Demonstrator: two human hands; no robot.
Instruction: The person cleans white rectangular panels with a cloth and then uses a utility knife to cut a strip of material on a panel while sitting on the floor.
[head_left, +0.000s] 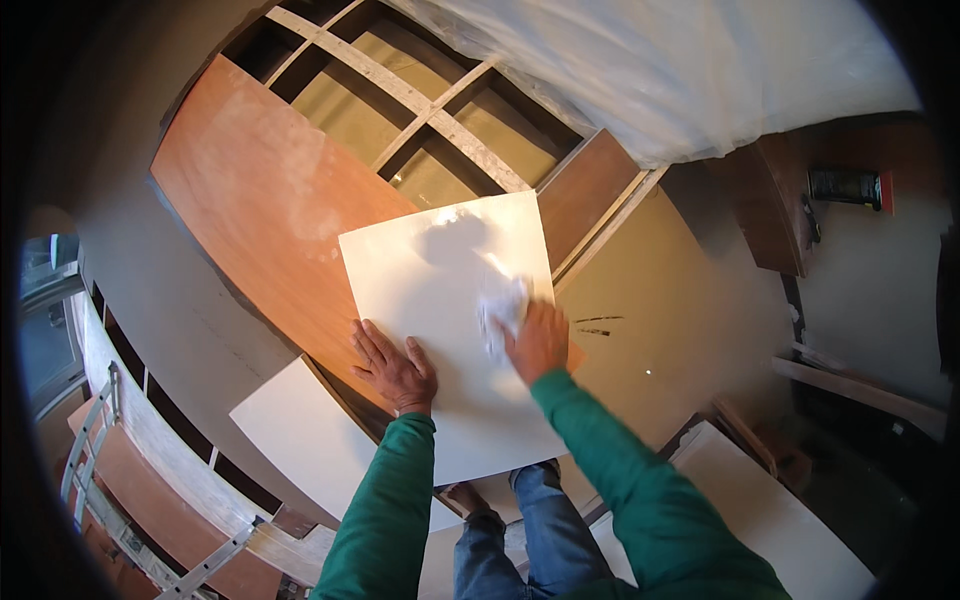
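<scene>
A white square panel lies in front of me, its far part over a reddish-brown wooden board. Fingers spread, my left hand rests flat near the panel's left edge. My right hand is closed around a crumpled white cloth and presses it on the panel near the right edge. The cloth and the right fingers are slightly blurred. Light glints off the panel around a dark shadow in its upper half.
Beyond the board is a wooden frame grid with open cells. Plastic sheeting hangs at the far right. A second white panel lies at left, another at lower right. A metal ladder stands far left; a dark can sits right.
</scene>
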